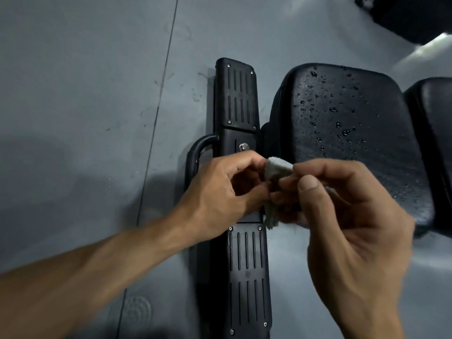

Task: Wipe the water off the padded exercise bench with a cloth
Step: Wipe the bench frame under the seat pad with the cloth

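Note:
A black padded bench seat [347,133] lies at the right, dotted with water drops across its top and middle. A small pale grey cloth [276,168] is bunched between both hands, above the bench's near-left corner. My left hand [227,189] pinches the cloth's left side with curled fingers. My right hand [347,214] grips its right side, thumb on top, and hides most of the cloth. A frayed corner hangs below the fingers.
A black ribbed foot plate of the bench frame [241,99] runs from top to bottom left of the seat, with a curved handle [195,152] on its left. A second black pad [435,133] sits at the right edge. Grey floor [85,94] surrounds everything.

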The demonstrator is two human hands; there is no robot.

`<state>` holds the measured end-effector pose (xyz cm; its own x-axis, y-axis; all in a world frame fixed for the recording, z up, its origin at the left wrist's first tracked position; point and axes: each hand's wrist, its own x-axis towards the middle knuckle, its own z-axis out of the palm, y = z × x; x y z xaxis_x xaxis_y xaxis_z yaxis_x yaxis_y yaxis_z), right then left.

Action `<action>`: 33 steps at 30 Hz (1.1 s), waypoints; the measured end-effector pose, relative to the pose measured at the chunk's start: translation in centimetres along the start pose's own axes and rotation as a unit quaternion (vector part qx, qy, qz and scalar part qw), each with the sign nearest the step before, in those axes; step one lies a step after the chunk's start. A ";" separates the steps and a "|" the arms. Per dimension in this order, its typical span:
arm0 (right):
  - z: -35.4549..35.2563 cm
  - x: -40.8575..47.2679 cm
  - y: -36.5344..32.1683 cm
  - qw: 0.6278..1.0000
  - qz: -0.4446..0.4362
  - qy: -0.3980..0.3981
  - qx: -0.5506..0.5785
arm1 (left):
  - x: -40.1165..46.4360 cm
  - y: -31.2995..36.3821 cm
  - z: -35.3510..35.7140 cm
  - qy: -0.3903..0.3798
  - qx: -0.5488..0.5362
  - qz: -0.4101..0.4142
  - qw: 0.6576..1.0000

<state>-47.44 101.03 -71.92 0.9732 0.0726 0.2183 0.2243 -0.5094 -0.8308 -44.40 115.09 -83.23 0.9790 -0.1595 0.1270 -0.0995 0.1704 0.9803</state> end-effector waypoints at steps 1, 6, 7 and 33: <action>0.0 0.2 0.0 1.000 -0.002 0.003 0.002 | 0.2 -0.2 0.0 0.014 0.008 0.004 1.000; 0.4 2.2 -0.3 1.000 -0.012 -0.018 -0.017 | 5.2 0.3 -1.3 0.112 0.005 -0.014 0.994; 0.5 2.8 -0.3 0.999 -0.020 -0.022 -0.028 | 6.6 0.6 -1.7 0.125 0.005 -0.007 0.992; 2.3 4.8 0.2 0.979 -0.082 -0.027 -0.185 | 10.7 -0.6 -2.6 0.128 0.092 0.075 0.985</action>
<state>-42.62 103.27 -72.22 0.9289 0.2208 0.2974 0.3545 -0.7622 -0.5416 -33.38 115.85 -82.85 0.9610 0.1090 0.2541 -0.2547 -0.0087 0.9670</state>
